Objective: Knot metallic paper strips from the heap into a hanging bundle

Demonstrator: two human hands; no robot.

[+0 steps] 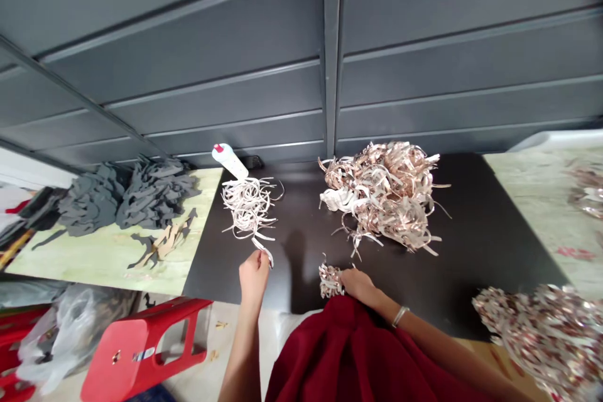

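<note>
My left hand [254, 272] is closed in a pinch on a thin pale strip [264, 251], just below a loose pile of pale strips [249, 204] on the dark board [301, 201]. Close to the table's front edge, my right hand [360, 284] has its fingers closed at a small bundle of curled metallic strips [331, 281]. Part of that grip is hidden by the hand itself. A large heap of shiny rose-gold and white strips [391, 195] lies beyond my right hand.
A white bottle with a red cap [230, 161] leans at the back. Dark grey cut pieces [155, 191] are piled left. More curled metallic strips [546, 326] sit at lower right. A red stool [141, 352] stands left below the table; a grey panelled wall [235, 44] rises behind.
</note>
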